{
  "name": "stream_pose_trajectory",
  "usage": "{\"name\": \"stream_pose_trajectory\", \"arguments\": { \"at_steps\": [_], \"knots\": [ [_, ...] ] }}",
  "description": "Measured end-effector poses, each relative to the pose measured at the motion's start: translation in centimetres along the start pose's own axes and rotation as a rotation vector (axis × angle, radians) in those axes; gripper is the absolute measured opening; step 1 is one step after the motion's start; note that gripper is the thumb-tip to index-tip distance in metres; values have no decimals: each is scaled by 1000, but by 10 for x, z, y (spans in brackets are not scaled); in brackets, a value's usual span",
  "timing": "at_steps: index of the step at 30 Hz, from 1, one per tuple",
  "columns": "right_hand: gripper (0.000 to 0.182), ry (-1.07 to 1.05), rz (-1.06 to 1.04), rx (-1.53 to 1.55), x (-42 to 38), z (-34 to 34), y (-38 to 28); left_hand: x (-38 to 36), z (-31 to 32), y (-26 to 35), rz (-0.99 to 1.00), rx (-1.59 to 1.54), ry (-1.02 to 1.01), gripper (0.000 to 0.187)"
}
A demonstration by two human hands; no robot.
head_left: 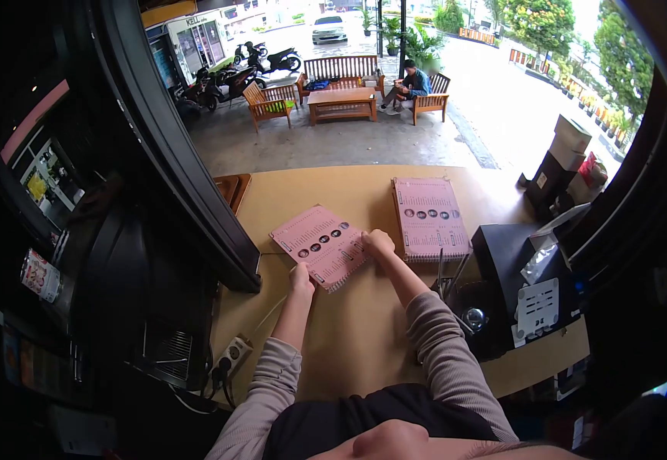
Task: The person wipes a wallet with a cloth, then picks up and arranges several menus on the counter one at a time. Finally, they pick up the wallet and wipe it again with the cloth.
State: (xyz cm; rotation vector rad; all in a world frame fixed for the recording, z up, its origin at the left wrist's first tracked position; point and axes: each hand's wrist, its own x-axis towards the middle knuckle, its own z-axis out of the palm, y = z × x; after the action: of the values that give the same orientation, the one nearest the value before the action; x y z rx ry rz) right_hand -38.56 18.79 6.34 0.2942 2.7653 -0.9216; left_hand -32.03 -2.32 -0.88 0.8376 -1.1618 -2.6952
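Note:
A pink spiral-bound menu (320, 244) with a row of dark round pictures lies tilted over the wooden counter (349, 330). My left hand (300, 277) grips its lower left edge, the thumb on top. At the menu's right corner, my right hand (378, 244) has its fingers closed on the edge. Just to the right of that hand, a stack of similar pink menus (430, 218) rests on the counter, its spiral binding towards me.
A brown wooden tray (231, 192) sits at the counter's back left. Near the left edge is a power strip (232, 354) with plugs. A black box (519, 268) and a metal-topped container stand right. Outside, a person (416, 83) sits by a wooden table (342, 101).

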Motion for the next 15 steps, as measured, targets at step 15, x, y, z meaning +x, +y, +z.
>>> {"name": "stream_pose_trajectory", "arguments": {
  "at_steps": [15],
  "knots": [
    [43, 173, -47, 85, -47, -83, 15, -86, 87, 29, 300, 291, -263, 34]
  ]
}}
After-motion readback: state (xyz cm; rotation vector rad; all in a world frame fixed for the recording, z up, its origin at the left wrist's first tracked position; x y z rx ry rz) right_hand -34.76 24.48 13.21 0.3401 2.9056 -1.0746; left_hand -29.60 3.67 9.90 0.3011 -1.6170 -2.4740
